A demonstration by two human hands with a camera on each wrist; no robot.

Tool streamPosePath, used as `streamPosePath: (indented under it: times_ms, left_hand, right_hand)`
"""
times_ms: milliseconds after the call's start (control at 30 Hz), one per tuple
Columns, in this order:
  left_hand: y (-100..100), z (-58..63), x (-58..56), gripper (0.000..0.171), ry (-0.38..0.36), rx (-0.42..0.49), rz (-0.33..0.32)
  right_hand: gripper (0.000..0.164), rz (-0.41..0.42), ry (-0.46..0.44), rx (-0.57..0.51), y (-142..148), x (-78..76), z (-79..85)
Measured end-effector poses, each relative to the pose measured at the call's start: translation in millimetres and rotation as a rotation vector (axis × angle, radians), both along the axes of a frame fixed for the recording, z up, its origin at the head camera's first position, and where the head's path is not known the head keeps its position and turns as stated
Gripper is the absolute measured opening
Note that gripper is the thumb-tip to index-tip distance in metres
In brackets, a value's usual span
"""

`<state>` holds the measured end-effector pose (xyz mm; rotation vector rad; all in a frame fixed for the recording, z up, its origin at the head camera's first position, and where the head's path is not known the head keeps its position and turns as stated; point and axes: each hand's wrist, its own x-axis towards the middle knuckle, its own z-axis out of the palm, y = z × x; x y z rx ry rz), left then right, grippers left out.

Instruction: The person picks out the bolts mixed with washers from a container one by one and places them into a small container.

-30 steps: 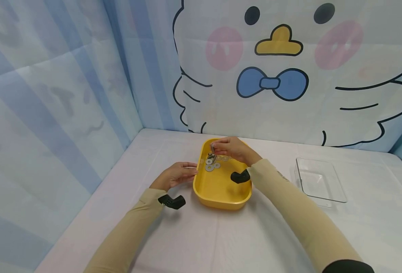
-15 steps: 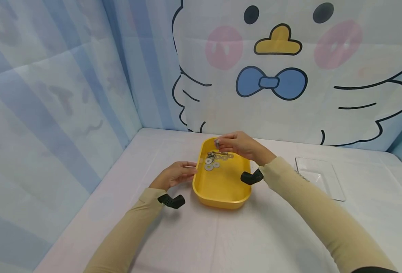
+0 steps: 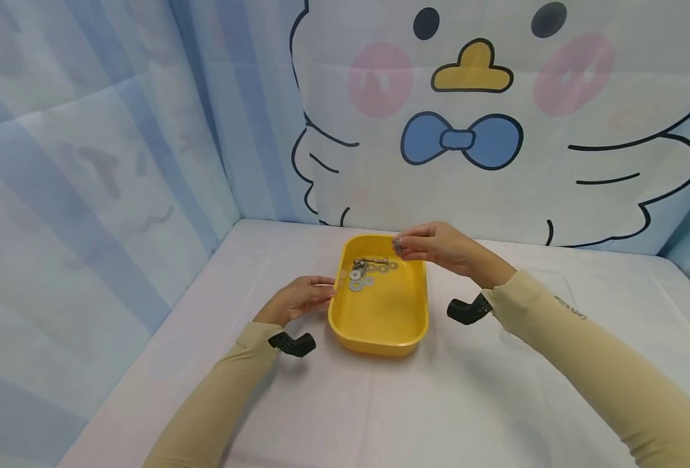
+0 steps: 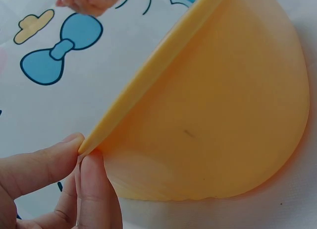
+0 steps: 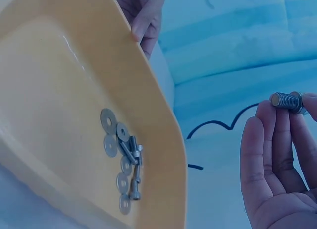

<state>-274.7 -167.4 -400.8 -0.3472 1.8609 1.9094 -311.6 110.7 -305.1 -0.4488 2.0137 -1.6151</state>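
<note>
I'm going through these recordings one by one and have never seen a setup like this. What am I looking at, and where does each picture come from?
There is no machine at work here, just a person using bare hands. The wide picture comes from a camera worn on the head; the two closer ones come from cameras on the left and right wrists.

On the table sits a yellow tray, with washers and bolts lying toward its far end. The left hand pinches the tray's rim. The right hand holds a short bolt up near the tray's far right corner. A clear box is mostly hidden behind the right sleeve.
</note>
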Motion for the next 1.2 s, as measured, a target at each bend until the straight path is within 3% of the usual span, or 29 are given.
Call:
streamPosePath:
  times_ms: [300,533,967,1200]
  left_hand:
    - [-2,-1.6,2.8,0.044,0.043,0.011,-0.020]
    - [-2,-0.7,3.8,0.043,0.034,0.001,-0.006]
    - [0,1.5,4.4,0.044,0.045,0.011,-0.024]
    - [1,1.1,3.3,0.044,0.031,0.012,-0.016]
  right_hand:
    - [0.049,-0.011,0.054,0.055,29,12.1,4.9]
    - [0.051,-0.033,0.067,0.078,50,20.0,8.1]
    - [0.013,-0.074,0.068,0.058,94,28.5,3.1]
    - [0.018,-0.102,0.075,0.003,121,30.5,-0.4]
